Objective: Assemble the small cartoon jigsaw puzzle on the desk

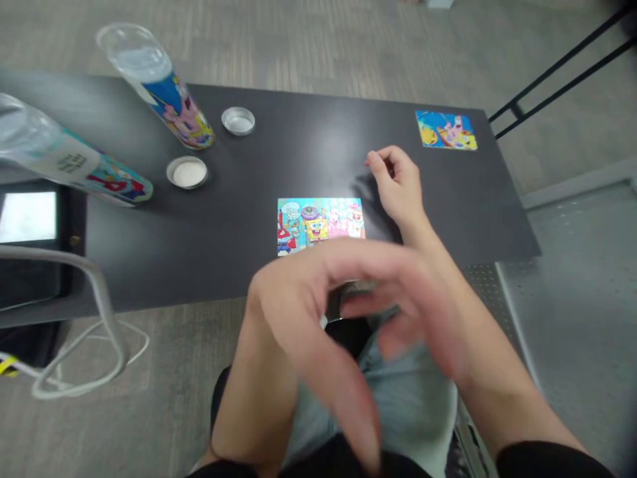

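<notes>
My left hand (338, 299) is raised close to the camera, blurred, with its thumb and fingers apart and nothing between them. It covers the lower edge of a rectangular cartoon picture (318, 222) whose fine grid of seams looks like an assembled jigsaw puzzle. To the right of this puzzle, my right hand (398, 182) is over the dark table, its fingers curled in and the thumb against the index finger. I see no object in it. A second cartoon picture card (446, 130), mostly blue, lies flat near the table's far right corner.
Two clear cylinders with cartoon prints, one at the far left (70, 156) and one behind it (159, 93), lie or lean on the dark table (318, 146). Two round metal lids (238, 121) are beside them. A black device (30, 245) and a thick cable (102, 299) occupy the left edge.
</notes>
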`<action>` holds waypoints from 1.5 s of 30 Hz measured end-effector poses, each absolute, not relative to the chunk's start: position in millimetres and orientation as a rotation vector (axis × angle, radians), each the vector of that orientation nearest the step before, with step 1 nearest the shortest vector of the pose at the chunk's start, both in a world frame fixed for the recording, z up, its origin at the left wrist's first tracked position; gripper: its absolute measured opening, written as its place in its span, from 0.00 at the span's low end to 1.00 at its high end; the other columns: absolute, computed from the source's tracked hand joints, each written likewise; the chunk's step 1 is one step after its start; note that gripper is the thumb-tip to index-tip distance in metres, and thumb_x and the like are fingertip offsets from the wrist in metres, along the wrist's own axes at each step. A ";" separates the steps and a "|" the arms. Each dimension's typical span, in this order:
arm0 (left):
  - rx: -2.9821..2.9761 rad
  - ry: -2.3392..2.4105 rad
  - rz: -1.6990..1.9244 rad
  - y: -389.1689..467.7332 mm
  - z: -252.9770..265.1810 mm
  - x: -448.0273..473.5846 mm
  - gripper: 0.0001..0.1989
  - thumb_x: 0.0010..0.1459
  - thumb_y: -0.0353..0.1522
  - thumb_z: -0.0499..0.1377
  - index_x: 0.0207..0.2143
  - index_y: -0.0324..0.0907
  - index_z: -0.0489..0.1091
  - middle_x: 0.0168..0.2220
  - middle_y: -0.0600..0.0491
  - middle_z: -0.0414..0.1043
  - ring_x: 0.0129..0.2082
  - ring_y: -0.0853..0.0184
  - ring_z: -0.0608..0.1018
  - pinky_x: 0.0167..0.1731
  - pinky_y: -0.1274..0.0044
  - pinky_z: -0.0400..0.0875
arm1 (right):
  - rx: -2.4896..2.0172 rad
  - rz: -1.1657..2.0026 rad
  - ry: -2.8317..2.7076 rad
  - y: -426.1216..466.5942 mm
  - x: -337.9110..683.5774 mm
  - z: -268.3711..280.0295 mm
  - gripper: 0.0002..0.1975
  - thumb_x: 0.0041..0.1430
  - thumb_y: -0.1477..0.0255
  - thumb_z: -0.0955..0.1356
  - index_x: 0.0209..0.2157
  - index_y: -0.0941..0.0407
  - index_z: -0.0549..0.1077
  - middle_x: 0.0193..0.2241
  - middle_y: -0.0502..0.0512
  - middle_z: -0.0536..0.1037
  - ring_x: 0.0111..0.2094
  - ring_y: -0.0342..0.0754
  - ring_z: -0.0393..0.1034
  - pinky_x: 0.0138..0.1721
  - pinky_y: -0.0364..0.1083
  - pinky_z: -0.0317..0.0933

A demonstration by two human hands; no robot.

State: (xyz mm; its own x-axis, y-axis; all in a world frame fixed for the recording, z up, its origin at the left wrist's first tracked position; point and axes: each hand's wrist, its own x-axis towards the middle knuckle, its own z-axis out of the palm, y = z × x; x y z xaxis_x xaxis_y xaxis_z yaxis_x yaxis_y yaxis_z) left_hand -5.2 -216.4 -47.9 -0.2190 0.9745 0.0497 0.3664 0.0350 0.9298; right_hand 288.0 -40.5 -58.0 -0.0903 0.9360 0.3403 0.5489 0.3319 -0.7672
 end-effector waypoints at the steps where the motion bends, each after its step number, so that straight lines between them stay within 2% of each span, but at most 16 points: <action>1: 1.396 1.656 1.193 -215.0 -42.8 -2.3 0.21 0.73 0.53 0.77 0.55 0.52 0.81 0.41 0.52 0.81 0.47 0.54 0.84 0.48 0.66 0.84 | -1.307 0.606 -1.752 -39.0 287.0 -59.0 0.37 0.80 0.24 0.70 0.41 0.45 0.78 0.39 0.50 0.81 0.42 0.53 0.70 0.51 0.56 0.71; 6: 1.474 1.665 1.279 -198.6 -33.8 -11.8 0.19 0.72 0.51 0.76 0.54 0.52 0.79 0.42 0.52 0.80 0.48 0.54 0.83 0.50 0.65 0.82 | -1.268 0.722 -1.602 -31.0 280.7 -58.2 0.43 0.70 0.17 0.68 0.38 0.44 0.74 0.35 0.52 0.77 0.40 0.57 0.71 0.48 0.58 0.70; 10: 1.525 1.799 1.270 -194.7 -35.8 -48.3 0.10 0.77 0.44 0.65 0.52 0.51 0.77 0.45 0.49 0.82 0.47 0.54 0.83 0.56 0.62 0.81 | -1.330 0.694 -1.706 -50.2 275.9 -43.1 0.31 0.79 0.32 0.69 0.46 0.46 0.80 0.49 0.59 0.89 0.50 0.61 0.82 0.60 0.61 0.73; 13: 1.566 1.973 1.185 -197.2 -32.9 -60.9 0.08 0.76 0.39 0.63 0.53 0.50 0.76 0.50 0.47 0.82 0.52 0.53 0.84 0.65 0.58 0.79 | -1.304 0.691 -1.905 -88.8 273.1 -30.5 0.22 0.79 0.44 0.78 0.57 0.47 0.89 0.63 0.62 0.94 0.64 0.67 0.86 0.75 0.67 0.66; 15: 1.579 2.051 1.127 -199.5 -28.1 -57.8 0.10 0.76 0.39 0.65 0.56 0.49 0.77 0.54 0.46 0.84 0.57 0.50 0.84 0.72 0.53 0.74 | -1.305 0.646 -2.235 -117.3 273.4 -24.5 0.25 0.85 0.46 0.75 0.69 0.46 0.89 0.76 0.64 0.89 0.79 0.71 0.79 0.80 0.71 0.59; 19: 1.655 2.147 0.951 -205.3 -15.2 -42.6 0.17 0.83 0.44 0.64 0.63 0.44 0.78 0.67 0.37 0.82 0.71 0.41 0.79 0.81 0.45 0.63 | -1.329 0.628 -2.394 -151.8 286.5 -17.2 0.28 0.85 0.44 0.76 0.76 0.39 0.89 0.88 0.54 0.78 0.90 0.72 0.66 0.86 0.73 0.53; 22: 1.721 2.192 0.810 -207.8 -7.3 -36.5 0.23 0.85 0.45 0.60 0.69 0.38 0.78 0.75 0.29 0.76 0.79 0.34 0.72 0.83 0.41 0.60 | -1.450 0.587 -2.394 -152.6 314.2 -12.2 0.30 0.88 0.42 0.71 0.80 0.34 0.86 0.90 0.47 0.72 0.92 0.68 0.63 0.86 0.71 0.56; 25: 1.780 2.209 0.684 -205.8 -3.1 -34.9 0.32 0.81 0.48 0.61 0.73 0.35 0.78 0.77 0.24 0.73 0.81 0.28 0.70 0.85 0.39 0.59 | -1.630 0.530 -2.337 -143.7 357.4 -6.8 0.33 0.90 0.44 0.65 0.84 0.36 0.82 0.92 0.49 0.69 0.92 0.66 0.63 0.86 0.70 0.58; 28: 1.887 2.149 0.550 -202.3 -1.4 -35.0 0.43 0.76 0.57 0.61 0.80 0.41 0.75 0.81 0.25 0.71 0.84 0.27 0.69 0.87 0.42 0.60 | -1.794 0.480 -2.262 -133.0 405.4 -2.8 0.35 0.91 0.51 0.62 0.88 0.42 0.78 0.93 0.52 0.66 0.93 0.63 0.59 0.88 0.68 0.55; 30: 1.947 2.135 0.468 -201.0 -0.9 -35.4 0.49 0.75 0.63 0.56 0.85 0.42 0.72 0.83 0.26 0.69 0.87 0.27 0.68 0.88 0.42 0.61 | -1.879 0.460 -2.226 -125.0 433.9 -1.0 0.35 0.92 0.55 0.60 0.89 0.44 0.75 0.94 0.52 0.64 0.95 0.60 0.56 0.89 0.67 0.52; 34: 1.990 2.129 0.404 -201.3 1.3 -36.1 0.56 0.75 0.66 0.50 0.87 0.35 0.67 0.86 0.21 0.65 0.90 0.27 0.64 0.88 0.39 0.59 | -1.963 0.424 -2.187 -106.7 473.3 2.0 0.33 0.95 0.60 0.59 0.89 0.44 0.76 0.94 0.54 0.63 0.96 0.59 0.54 0.91 0.66 0.49; 37: 2.000 2.101 0.386 -201.8 4.5 -35.5 0.59 0.75 0.67 0.50 0.87 0.31 0.66 0.86 0.18 0.64 0.91 0.26 0.63 0.87 0.36 0.58 | -1.966 0.379 -2.170 -92.8 488.8 2.5 0.27 0.97 0.62 0.62 0.84 0.41 0.82 0.93 0.57 0.69 0.93 0.60 0.62 0.92 0.64 0.53; 39: 2.002 2.095 0.378 -201.6 6.4 -34.8 0.60 0.75 0.67 0.50 0.87 0.30 0.65 0.87 0.17 0.63 0.91 0.25 0.63 0.87 0.35 0.58 | -1.966 0.332 -2.147 -84.9 494.3 0.5 0.21 0.95 0.59 0.71 0.79 0.44 0.84 0.87 0.63 0.77 0.84 0.64 0.74 0.87 0.68 0.67; 41: 1.998 2.098 0.373 -201.2 7.4 -34.4 0.59 0.74 0.68 0.49 0.87 0.32 0.66 0.88 0.18 0.62 0.91 0.25 0.63 0.87 0.35 0.58 | -1.980 0.287 -2.109 -79.2 497.3 -3.3 0.25 0.88 0.56 0.79 0.77 0.48 0.84 0.82 0.66 0.80 0.77 0.66 0.81 0.80 0.72 0.77; 43: 1.991 2.103 0.372 -200.6 7.3 -34.7 0.59 0.75 0.69 0.50 0.88 0.34 0.66 0.88 0.19 0.62 0.92 0.25 0.62 0.87 0.35 0.57 | -2.006 0.269 -2.073 -76.7 498.2 -7.6 0.25 0.91 0.58 0.76 0.79 0.48 0.83 0.85 0.66 0.77 0.82 0.68 0.77 0.83 0.72 0.74; 45: 1.987 2.105 0.377 -200.1 6.2 -35.5 0.58 0.75 0.68 0.50 0.88 0.35 0.65 0.89 0.20 0.62 0.92 0.25 0.62 0.87 0.35 0.57 | -2.041 0.275 -2.045 -77.4 497.5 -10.4 0.26 0.96 0.62 0.65 0.84 0.45 0.81 0.92 0.62 0.71 0.91 0.65 0.65 0.91 0.70 0.62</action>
